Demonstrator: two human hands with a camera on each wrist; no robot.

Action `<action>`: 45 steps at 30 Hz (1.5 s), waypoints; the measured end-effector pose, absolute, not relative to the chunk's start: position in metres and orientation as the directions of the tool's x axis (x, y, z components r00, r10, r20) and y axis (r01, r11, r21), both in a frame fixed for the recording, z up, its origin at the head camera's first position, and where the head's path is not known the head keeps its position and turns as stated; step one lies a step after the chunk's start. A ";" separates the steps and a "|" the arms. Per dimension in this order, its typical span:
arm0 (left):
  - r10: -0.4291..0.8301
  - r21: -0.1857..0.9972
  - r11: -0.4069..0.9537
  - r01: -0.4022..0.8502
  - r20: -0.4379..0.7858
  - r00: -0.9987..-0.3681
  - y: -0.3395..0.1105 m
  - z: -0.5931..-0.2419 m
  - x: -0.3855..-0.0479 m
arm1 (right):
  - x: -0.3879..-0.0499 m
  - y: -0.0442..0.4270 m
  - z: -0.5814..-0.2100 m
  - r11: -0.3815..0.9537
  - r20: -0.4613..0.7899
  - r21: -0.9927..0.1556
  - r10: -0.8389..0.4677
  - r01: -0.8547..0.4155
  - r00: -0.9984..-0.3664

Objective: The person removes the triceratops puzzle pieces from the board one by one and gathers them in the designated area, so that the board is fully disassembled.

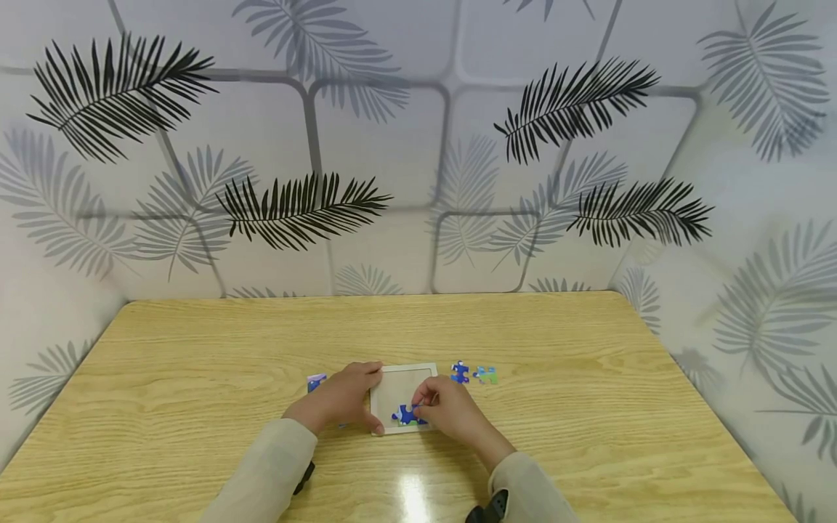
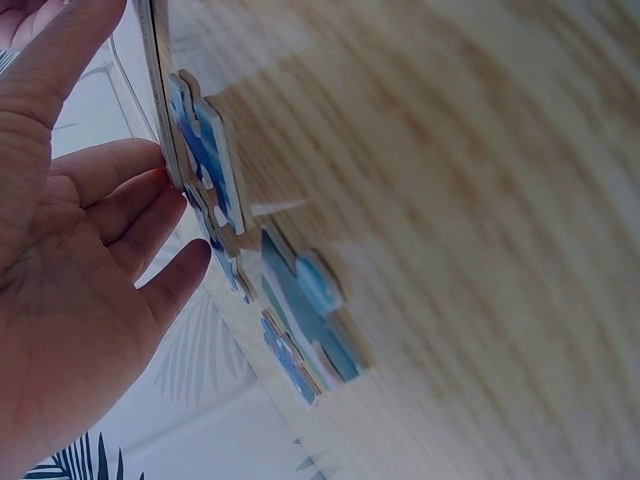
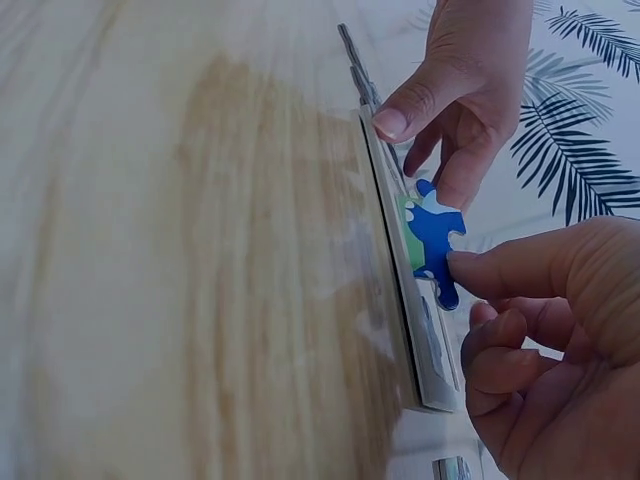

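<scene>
A shallow square puzzle frame (image 1: 408,367) with a pale wooden rim lies on the table. My left hand (image 1: 341,398) holds it at the left side, thumb near the lower corner and fingers near the upper one. Over the lower part of the frame, my right hand (image 1: 451,414) pinches a blue, white and green jigsaw piece (image 3: 435,235) between thumb and fingers. The head view cannot show whether that piece touches the frame's bottom. Beside the left hand lie several loose jigsaw pieces (image 2: 208,150), partly hidden by the hand in the head view.
Right of the frame lie a blue jigsaw piece (image 1: 460,372) and a green and blue piece (image 1: 485,375), close together. The wooden table (image 1: 588,407) runs back to a leaf-patterned wall covering (image 1: 392,247). A dark band (image 1: 490,507) sits on the right wrist.
</scene>
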State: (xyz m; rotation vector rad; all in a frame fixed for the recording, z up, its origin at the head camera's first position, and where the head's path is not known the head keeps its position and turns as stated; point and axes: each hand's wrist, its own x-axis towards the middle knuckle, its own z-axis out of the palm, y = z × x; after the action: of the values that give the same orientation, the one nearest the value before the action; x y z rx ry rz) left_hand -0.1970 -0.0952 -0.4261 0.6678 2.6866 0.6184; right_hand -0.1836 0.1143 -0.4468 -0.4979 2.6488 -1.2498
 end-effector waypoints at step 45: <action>0.506 0.461 0.803 0.378 -0.191 -0.841 -0.094 -0.427 -0.197 | -0.190 0.208 -0.453 0.506 -0.088 -0.859 -0.003 0.074 -0.996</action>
State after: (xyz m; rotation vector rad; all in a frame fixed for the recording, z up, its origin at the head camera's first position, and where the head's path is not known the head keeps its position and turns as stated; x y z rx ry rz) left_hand -0.1975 -0.0945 -0.4274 0.6763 2.6850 0.5942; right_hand -0.1895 0.2078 -0.4534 0.0631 2.6581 -1.5217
